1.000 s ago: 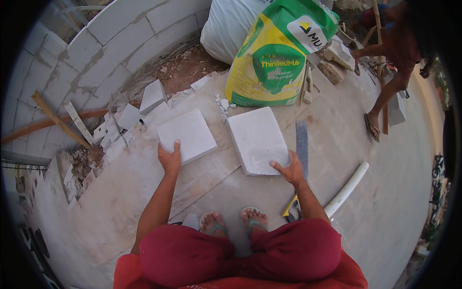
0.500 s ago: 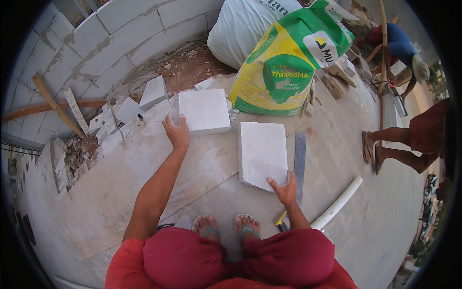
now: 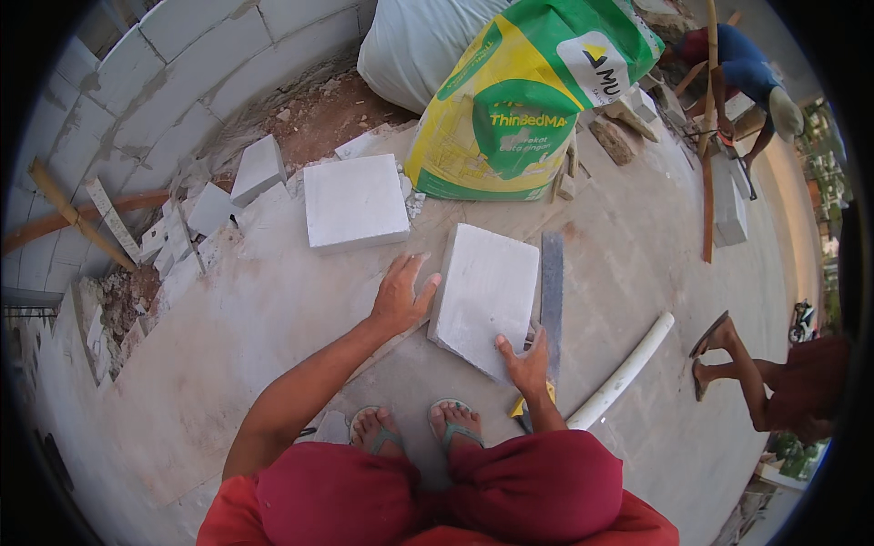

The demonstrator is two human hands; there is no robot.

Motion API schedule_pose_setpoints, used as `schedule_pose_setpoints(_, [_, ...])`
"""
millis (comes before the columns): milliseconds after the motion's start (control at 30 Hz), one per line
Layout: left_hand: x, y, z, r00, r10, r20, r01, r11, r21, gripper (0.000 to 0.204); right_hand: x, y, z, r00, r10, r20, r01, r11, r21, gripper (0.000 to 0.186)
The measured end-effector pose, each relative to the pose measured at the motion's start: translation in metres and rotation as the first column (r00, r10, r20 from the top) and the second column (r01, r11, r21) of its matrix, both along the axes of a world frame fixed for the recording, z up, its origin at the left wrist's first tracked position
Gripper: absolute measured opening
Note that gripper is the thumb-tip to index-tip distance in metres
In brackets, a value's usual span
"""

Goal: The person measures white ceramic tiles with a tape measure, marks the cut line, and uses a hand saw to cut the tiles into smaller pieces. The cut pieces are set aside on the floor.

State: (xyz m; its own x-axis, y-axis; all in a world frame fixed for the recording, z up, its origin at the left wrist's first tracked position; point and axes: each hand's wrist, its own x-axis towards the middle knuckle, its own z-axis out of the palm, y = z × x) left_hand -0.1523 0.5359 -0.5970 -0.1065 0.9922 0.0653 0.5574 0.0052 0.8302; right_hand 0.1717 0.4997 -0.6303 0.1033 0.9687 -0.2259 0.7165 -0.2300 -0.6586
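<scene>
Two white lightweight concrete blocks lie on the floor before me. My right hand [image 3: 526, 357] grips the nearer right corner of the right block [image 3: 489, 289], thumb on its top face and fingers round its side. That block sits slightly turned. Close to its left edge, my left hand [image 3: 402, 296] is open, fingers spread and holding nothing. Farther off to the left, the other block [image 3: 355, 200] lies untouched. A hand saw [image 3: 552, 273] with a grey blade and yellow handle rests just right of the right block, its handle partly behind my right forearm.
Beyond the blocks stands a green and yellow bag [image 3: 510, 118], with a white sack [image 3: 419, 55] behind it. Broken blocks [image 3: 258, 170] and rubble line the block wall [image 3: 209, 82]. A white pipe [image 3: 628, 369] lies at right. Two other people are on the right, one bending.
My left hand has let go of the left block and moved right, toward the right block. The right block has turned slightly under my right hand. The person at right has stepped nearer.
</scene>
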Motion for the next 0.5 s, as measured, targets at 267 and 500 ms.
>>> schedule_pose_setpoints(267, [-0.006,0.102,-0.041,0.989,-0.149,-0.013,0.146,0.983,-0.115,0.071,0.0,-0.046,0.03,0.986,0.158,0.049,-0.15,0.978,-0.143,0.103])
schedule_pose_setpoints(500, [0.012,0.108,-0.041,0.992,-0.083,0.099,0.107,0.955,-0.276,0.087,0.01,-0.033,0.029,0.953,0.268,0.145,-0.242,0.955,-0.174,0.078])
